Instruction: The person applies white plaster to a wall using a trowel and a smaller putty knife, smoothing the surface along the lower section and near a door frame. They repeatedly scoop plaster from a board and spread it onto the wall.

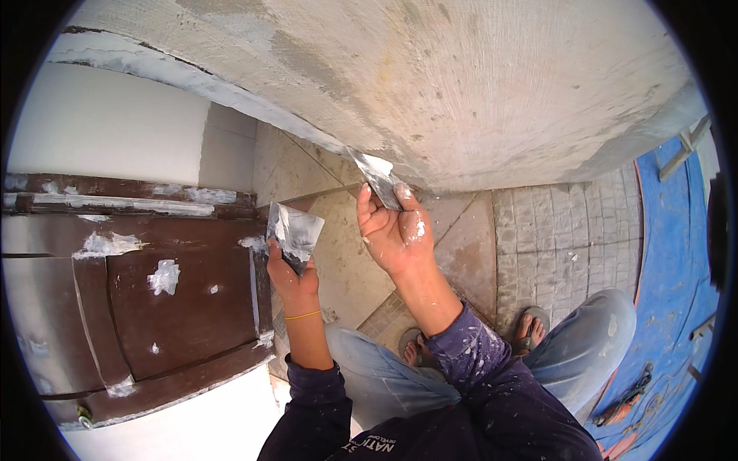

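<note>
**Two putty-smeared metal blades, one in each of my hands**

At the left of the frame stands a brown panelled door (177, 307), blotched with white patches (164, 276) across its panel and rails. Just right of it, a little left of centre, my left hand (294, 284) grasps a flat metal plate (309, 228) by its lower end, thumb on one side and fingers on the other; white paste streaks its face. A thin yellow band (303, 315) circles that wrist.

Near the middle of the frame my right hand (401, 238) is turned palm up, its fingers closed around a second blade, a metal scraper (377, 178) with white paste toward its far end. That end lies at the lower edge of the rough grey wall (477, 92) filling the top of the frame — whether it touches, I cannot tell. White flecks dot my thumb and palm.

Below and to the right are my jeans (588, 349) and a sandal (536, 315) — then grey paving (569, 223), and a blue tarp (667, 253) along the right edge.
</note>
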A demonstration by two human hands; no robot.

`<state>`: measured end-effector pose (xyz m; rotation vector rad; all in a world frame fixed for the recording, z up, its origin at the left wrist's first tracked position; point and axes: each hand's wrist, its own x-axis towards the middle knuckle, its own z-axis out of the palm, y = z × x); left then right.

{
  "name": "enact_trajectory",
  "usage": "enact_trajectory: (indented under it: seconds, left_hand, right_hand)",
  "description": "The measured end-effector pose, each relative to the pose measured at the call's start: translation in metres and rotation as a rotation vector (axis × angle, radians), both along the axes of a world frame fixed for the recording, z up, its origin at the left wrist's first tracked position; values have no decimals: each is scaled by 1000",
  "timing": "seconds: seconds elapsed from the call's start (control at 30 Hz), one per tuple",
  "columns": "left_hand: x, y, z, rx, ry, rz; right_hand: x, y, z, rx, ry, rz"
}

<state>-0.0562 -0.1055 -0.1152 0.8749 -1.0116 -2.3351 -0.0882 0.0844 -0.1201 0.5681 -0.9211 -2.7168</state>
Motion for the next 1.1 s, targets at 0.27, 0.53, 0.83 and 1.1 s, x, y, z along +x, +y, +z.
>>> enact_trajectory:
  seconds: [0.27,0.53,0.83,1.1]
  left_hand:
    - [-4,-1,-3,-17,-65,-8]
    - [-1,4,2,-36,-8,-61]
    - [12,16,33,-28,-23,-284]
    - [28,41,53,225,-85,-793]
  right_hand:
    - [-5,5,1,29,-22,27]
    - [-27,57,-3,39,-98,206]
    - [34,105,-5,685,22,35]
    - [81,89,47,2535,1299,-269]
